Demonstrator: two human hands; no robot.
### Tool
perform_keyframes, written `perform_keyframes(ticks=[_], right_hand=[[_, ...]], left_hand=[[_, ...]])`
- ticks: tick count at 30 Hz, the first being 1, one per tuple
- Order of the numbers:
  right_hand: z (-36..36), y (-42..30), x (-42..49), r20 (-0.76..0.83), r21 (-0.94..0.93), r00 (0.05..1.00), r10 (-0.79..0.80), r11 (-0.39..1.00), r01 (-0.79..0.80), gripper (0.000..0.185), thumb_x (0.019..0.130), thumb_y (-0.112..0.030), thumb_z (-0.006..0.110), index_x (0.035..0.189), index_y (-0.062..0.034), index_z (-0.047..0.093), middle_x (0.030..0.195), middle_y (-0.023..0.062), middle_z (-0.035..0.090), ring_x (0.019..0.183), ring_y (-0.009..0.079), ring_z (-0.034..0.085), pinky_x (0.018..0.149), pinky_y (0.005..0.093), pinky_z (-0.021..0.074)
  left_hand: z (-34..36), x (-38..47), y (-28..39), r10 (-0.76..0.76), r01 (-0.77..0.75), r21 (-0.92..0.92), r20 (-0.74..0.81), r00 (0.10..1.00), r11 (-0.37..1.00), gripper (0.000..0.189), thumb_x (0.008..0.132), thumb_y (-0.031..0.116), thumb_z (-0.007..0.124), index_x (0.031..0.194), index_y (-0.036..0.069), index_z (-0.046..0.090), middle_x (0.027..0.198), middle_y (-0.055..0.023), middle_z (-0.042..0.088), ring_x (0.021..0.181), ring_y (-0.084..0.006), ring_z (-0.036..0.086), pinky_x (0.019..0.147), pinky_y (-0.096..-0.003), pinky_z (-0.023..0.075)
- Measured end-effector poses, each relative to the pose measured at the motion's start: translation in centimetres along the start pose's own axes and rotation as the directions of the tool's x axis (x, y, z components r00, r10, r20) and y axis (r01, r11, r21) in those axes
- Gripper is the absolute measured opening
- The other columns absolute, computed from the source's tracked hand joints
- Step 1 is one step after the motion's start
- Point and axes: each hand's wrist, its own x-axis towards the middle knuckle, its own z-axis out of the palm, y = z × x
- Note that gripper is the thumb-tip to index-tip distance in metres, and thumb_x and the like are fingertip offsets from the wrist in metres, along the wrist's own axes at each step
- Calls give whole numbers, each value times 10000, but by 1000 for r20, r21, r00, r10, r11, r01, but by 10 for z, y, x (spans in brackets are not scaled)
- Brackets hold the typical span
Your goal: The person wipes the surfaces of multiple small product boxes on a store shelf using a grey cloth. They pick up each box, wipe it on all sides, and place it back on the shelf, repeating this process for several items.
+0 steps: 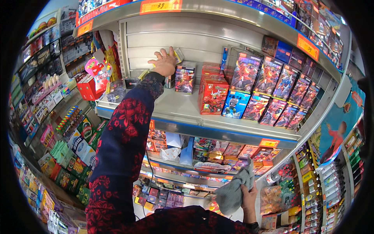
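Observation:
My left hand [165,63] reaches to the back of a metal store shelf [181,108], its fingers spread against or just beside a small box [178,55] that leans near the back panel. Whether the fingers touch that box I cannot tell. Just right of the wrist stands an upright toy box [185,79]; another clear-fronted box [135,78] lies to its left. Low at the right, in front of the lower shelves, my right hand [248,197] holds a bunched grey cloth [235,190]. Red boxes [214,95] stand at the shelf's middle.
Stacked toy boxes [245,71] fill the shelf's right part. Above runs the metal edge of an upper shelf [222,13]. A low wire rail [108,101] borders the left end, near a pink bag [98,73]. Drink bottles [311,194] stand at the lower right.

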Motion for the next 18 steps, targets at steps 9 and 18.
perform_keyframes(ticks=[9,18], right_hand=[[1,8,-5,37,77,996,77,994,-79,378,784,39,563,1153,13,484,1030,78,588,917,155,569,824,284,456],[-6,9,-6,38,43,998,50,998,-51,381,775,24,570,1148,10,494,1022,73,589,912,151,564,826,282,451]], left_hand=[[36,-23,17,648,-666,-59,-178,740,744,573,722,133,575,1228,-61,387,1270,-285,380,1166,-423,393,978,-519,321],[10,-75,-3,535,-556,-165,-154,830,815,815,663,142,726,1336,67,273,1344,-214,275,1211,-398,312,958,-525,308]])
